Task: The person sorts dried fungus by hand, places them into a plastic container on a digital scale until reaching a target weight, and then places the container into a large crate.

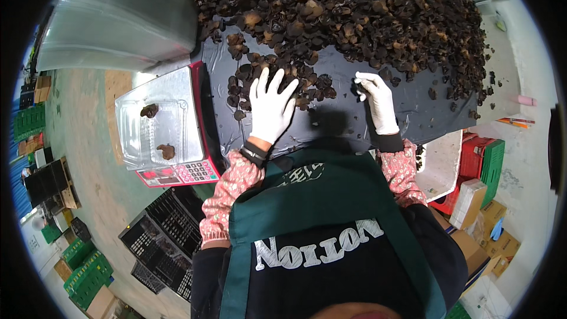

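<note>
White-gloved, our left hand (271, 107) spreads over wood-ear mushrooms (237, 47), hiding some; our right hand (379, 99) curls, its grip unclear to us. The heap (354, 15) is cut off above; bare black sheeting (305, 128) opens between our hands.

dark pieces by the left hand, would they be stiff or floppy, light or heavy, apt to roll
The dark pieces by the left hand are probably light for their size, since they look thin and cupped. Their curled edges suggest some stiffness, though dryness can't be judged. Pushed, they may slide on the sheet rather than roll, being irregular.
</note>
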Demonstrator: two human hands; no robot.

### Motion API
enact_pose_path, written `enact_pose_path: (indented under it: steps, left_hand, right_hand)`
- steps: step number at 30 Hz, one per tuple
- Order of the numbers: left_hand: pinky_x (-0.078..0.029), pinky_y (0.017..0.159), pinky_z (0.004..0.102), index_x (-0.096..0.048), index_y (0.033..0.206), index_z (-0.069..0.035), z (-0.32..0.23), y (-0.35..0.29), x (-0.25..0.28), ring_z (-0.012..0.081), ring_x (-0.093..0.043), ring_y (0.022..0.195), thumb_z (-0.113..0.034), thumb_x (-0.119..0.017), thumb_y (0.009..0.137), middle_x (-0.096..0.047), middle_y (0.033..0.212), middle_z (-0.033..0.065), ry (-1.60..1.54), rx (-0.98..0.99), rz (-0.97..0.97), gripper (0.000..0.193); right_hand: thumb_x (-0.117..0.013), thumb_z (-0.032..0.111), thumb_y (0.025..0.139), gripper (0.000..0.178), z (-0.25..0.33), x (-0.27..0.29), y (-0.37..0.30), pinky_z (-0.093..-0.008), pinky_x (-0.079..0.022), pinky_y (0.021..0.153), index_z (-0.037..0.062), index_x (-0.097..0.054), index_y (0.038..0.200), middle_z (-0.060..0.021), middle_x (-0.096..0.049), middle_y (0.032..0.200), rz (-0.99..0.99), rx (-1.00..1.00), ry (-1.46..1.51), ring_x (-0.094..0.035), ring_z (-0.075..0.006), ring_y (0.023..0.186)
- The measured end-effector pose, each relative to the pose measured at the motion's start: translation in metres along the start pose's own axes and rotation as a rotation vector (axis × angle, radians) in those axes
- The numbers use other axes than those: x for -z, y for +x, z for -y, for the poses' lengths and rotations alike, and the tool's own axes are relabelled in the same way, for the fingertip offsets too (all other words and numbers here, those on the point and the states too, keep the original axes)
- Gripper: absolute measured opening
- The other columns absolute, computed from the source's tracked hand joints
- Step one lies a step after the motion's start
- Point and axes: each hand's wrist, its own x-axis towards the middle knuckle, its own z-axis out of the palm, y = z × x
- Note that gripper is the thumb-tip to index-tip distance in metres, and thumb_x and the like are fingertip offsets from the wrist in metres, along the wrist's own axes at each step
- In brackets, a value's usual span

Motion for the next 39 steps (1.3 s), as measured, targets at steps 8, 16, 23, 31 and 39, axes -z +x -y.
enact_pose_path:
  steps: [8, 16, 23, 31, 39]
  left_hand:
    - [-0.036, 0.105, 0.0479, -0.064, 0.123, -0.022, 0.074, 0.033, -0.005, 0.035, -0.048, 0.128, -0.038, -0.066, 0.088, -0.058, 0.132, 0.0122, 0.204, 0.264, 0.077, 0.039]
    - [-0.047, 0.086, 0.0423, -0.064, 0.1, -0.012, 0.093, 0.032, -0.012, 0.031, -0.061, 0.097, -0.031, -0.069, 0.085, -0.065, 0.096, 0.0107, 0.068, 0.564, -0.033, 0.025]
    - [-0.045, 0.098, 0.0391, -0.062, 0.118, -0.004, 0.107, 0.009, -0.013, 0.0308, -0.058, 0.11, -0.019, -0.065, 0.089, -0.063, 0.113, 0.0161, -0.391, 0.687, -0.336, 0.033]
    - [-0.039, 0.106, 0.0392, -0.059, 0.129, -0.004, 0.077, -0.034, 0.005, 0.0306, -0.054, 0.12, -0.015, -0.063, 0.092, -0.059, 0.126, 0.0153, -0.261, 0.573, -0.373, 0.039]
    - [-0.038, 0.105, 0.045, -0.042, 0.145, -0.008, 0.039, -0.082, 0.02, 0.039, -0.048, 0.12, -0.024, -0.071, 0.084, -0.049, 0.132, 0.0232, -0.129, 0.651, -0.103, 0.07]
  right_hand:
    - [-0.061, 0.017, 0.096, 0.03, -0.008, -0.017, -0.012, -0.0222, -0.049, 0.072, 0.0032, -0.064, 0.122, -0.0033, -0.066, 0.109, 0.028, -0.067, -0.035, -0.06, -0.008, 0.089]
    - [-0.073, 0.038, 0.082, 0.056, -0.019, -0.109, 0.047, -0.0395, -0.044, 0.097, 0.0177, -0.061, 0.132, -0.0115, -0.058, 0.127, 0.118, 0.57, -1.022, -0.054, -0.028, 0.109]
    - [-0.06, 0.016, 0.084, 0.016, -0.018, -0.13, 0.048, -0.038, -0.047, 0.084, 0.0108, -0.068, 0.097, -0.0052, -0.064, 0.094, 0.505, 0.883, -0.959, -0.057, -0.0273, 0.093]
    - [-0.074, 0.012, 0.079, 0.023, -0.016, -0.052, 0.017, -0.0369, -0.047, 0.093, 0.0082, -0.07, 0.101, -0.0058, -0.067, 0.104, 0.309, 0.731, -0.901, -0.059, -0.0263, 0.103]
    - [-0.089, 0.046, 0.058, 0.105, -0.014, -0.091, -0.005, -0.058, -0.031, 0.108, 0.0187, -0.042, 0.147, -0.022, -0.03, 0.155, 0.381, 0.663, -1.213, -0.028, -0.0465, 0.141]
